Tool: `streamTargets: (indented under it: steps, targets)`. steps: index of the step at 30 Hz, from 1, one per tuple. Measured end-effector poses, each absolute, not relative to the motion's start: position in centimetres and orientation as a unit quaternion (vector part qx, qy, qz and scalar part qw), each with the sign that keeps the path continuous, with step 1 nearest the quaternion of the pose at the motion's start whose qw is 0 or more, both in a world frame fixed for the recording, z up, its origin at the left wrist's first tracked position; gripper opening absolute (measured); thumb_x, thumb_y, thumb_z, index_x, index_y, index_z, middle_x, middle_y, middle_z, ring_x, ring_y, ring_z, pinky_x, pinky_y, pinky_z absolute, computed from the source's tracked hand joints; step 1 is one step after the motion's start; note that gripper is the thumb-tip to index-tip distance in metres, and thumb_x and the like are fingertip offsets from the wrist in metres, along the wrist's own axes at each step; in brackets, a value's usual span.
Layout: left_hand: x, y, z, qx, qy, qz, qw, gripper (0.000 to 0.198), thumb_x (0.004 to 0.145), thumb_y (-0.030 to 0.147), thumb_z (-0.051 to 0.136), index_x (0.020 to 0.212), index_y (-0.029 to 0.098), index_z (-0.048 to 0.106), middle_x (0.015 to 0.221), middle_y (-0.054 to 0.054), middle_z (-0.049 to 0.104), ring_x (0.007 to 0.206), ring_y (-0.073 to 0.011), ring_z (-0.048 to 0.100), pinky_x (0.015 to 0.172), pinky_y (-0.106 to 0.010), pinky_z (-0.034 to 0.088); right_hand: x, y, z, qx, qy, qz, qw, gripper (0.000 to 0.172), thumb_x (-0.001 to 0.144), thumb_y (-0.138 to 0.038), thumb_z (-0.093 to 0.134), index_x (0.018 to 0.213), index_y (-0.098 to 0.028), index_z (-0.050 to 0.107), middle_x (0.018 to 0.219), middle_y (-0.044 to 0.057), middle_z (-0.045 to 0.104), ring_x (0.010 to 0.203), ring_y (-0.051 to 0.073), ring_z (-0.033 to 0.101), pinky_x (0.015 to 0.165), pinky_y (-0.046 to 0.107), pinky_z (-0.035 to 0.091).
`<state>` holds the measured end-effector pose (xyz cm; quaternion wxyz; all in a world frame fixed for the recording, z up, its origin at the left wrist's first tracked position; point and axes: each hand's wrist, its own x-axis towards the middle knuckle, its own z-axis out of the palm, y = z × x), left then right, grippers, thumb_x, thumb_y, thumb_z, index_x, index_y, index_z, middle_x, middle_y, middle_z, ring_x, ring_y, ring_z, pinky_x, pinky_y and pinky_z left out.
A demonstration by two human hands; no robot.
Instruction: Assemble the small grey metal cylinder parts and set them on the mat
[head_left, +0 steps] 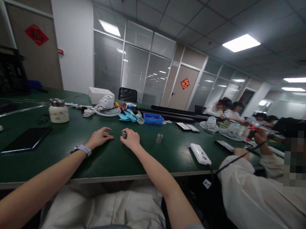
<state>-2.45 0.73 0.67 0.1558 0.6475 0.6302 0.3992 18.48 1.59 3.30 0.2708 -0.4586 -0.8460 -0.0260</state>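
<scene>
On the dark green tabletop (pixel 99 163) my right hand (pixel 131 138) has its fingers closed round a small grey metal cylinder (pixel 124 135), whose end shows between thumb and forefinger. My left hand (pixel 100 138) rests just left of it, fingers apart and curved, with nothing in them. A gap separates the two hands. To the right of my right hand stands a second, similar metal cylinder (pixel 159 138), upright and untouched. A watch (pixel 82 149) is on my left wrist.
A cream jar (pixel 58 112) and a black phone (pixel 25 140) lie left. Behind are a fan part (pixel 107 111), blue fan blades (pixel 130 116) and a blue tray (pixel 153 119). A white power strip (pixel 200 154) lies right, beside a co-worker's sleeve (pixel 238 170).
</scene>
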Motion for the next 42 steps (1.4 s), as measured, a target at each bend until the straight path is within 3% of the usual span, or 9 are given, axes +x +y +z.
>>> streamTargets:
  steps: [6, 11, 14, 16, 19, 24, 36, 39, 42]
  targets:
    - [-2.0, 1.2, 0.3, 0.653, 0.611, 0.413, 0.171, 0.051, 0.062, 0.044, 0.075, 0.105, 0.023, 0.058, 0.089, -0.006, 0.076, 0.104, -0.0238, 0.066, 0.094, -0.034, 0.047, 22.9, 5.3, 6.3, -0.577, -0.801, -0.091, 0.130, 0.032, 0.076, -0.035, 0.068, 0.104, -0.019, 0.065, 0.101, 0.010, 0.070, 0.098, 0.024, 0.063, 0.095, 0.042, 0.034]
    - [-1.5, 0.9, 0.5, 0.645, 0.617, 0.413, 0.180, 0.050, 0.062, 0.044, 0.075, 0.104, 0.023, 0.059, 0.092, -0.006, 0.076, 0.106, -0.0241, 0.065, 0.095, -0.034, 0.046, 28.3, 8.2, 8.3, -0.640, -0.755, -0.109, 0.096, 0.030, 0.066, -0.019, 0.076, 0.093, -0.010, 0.068, 0.097, 0.019, 0.070, 0.097, 0.028, 0.065, 0.098, 0.050, 0.028]
    - [-1.4, 0.8, 0.6, 0.648, 0.611, 0.413, 0.189, 0.048, 0.063, 0.045, 0.075, 0.103, 0.023, 0.059, 0.092, -0.005, 0.076, 0.101, -0.0235, 0.067, 0.092, -0.033, 0.048, 28.9, 7.8, 8.2, -0.613, -0.767, -0.138, 0.131, 0.032, 0.074, -0.021, 0.071, 0.104, -0.010, 0.066, 0.104, 0.021, 0.068, 0.108, 0.028, 0.058, 0.103, 0.049, 0.021]
    - [-1.4, 0.8, 0.7, 0.648, 0.611, 0.410, 0.195, 0.049, 0.064, 0.045, 0.074, 0.104, 0.022, 0.059, 0.092, -0.005, 0.076, 0.098, -0.0236, 0.068, 0.089, -0.031, 0.049, 27.4, 6.9, 7.4, -0.567, -0.792, -0.154, 0.162, 0.033, 0.084, -0.030, 0.063, 0.113, -0.015, 0.062, 0.112, 0.017, 0.066, 0.114, 0.025, 0.053, 0.106, 0.045, 0.017]
    - [-1.3, 1.0, 0.9, 0.616, 0.640, 0.418, 0.192, 0.045, 0.075, 0.050, 0.061, 0.109, 0.020, 0.057, 0.090, -0.006, 0.076, 0.096, -0.0247, 0.069, 0.084, -0.032, 0.050, 23.3, 5.7, 5.3, -0.478, -0.850, -0.110, 0.192, 0.036, 0.090, -0.048, 0.049, 0.118, -0.027, 0.060, 0.110, 0.005, 0.068, 0.108, 0.019, 0.056, 0.101, 0.037, 0.028]
    - [-1.2, 1.5, 1.3, 0.521, 0.708, 0.445, 0.171, 0.042, 0.089, 0.053, 0.037, 0.109, 0.019, 0.053, 0.095, -0.010, 0.075, 0.094, -0.0262, 0.068, 0.083, -0.037, 0.048, 17.3, 5.5, 2.2, -0.396, -0.890, 0.047, 0.220, 0.047, 0.082, -0.064, 0.052, 0.112, -0.031, 0.066, 0.111, 0.002, 0.068, 0.102, 0.021, 0.056, 0.085, 0.033, 0.039]
    - [-1.4, 3.0, 0.4, 0.491, 0.674, 0.490, 0.253, 0.038, 0.085, 0.057, 0.038, 0.101, 0.025, 0.050, 0.101, -0.009, 0.073, 0.101, -0.0280, 0.066, 0.091, -0.045, 0.047, 16.4, 5.4, 4.0, -0.380, -0.880, 0.047, 0.282, 0.017, 0.086, -0.044, 0.056, 0.094, -0.044, 0.071, 0.107, -0.005, 0.069, 0.100, 0.022, 0.059, 0.083, 0.037, 0.045]
    - [-1.6, 2.2, 0.6, 0.492, 0.661, 0.489, 0.286, 0.045, 0.082, 0.061, 0.041, 0.103, 0.022, 0.050, 0.104, -0.009, 0.072, 0.104, -0.0288, 0.065, 0.093, -0.047, 0.046, 22.2, 5.2, 6.7, -0.429, -0.833, -0.055, 0.344, 0.020, 0.089, -0.030, 0.054, 0.099, -0.036, 0.070, 0.106, -0.002, 0.069, 0.102, 0.021, 0.059, 0.091, 0.038, 0.039]
    - [-1.8, 1.7, 0.9, 0.484, 0.663, 0.485, 0.301, 0.049, 0.078, 0.064, 0.045, 0.103, 0.022, 0.051, 0.103, -0.009, 0.073, 0.105, -0.0288, 0.064, 0.092, -0.044, 0.049, 29.1, 6.4, 8.3, -0.583, -0.708, -0.103, 0.384, 0.018, 0.087, -0.031, 0.055, 0.095, -0.029, 0.071, 0.097, 0.002, 0.071, 0.093, 0.022, 0.062, 0.084, 0.039, 0.039]
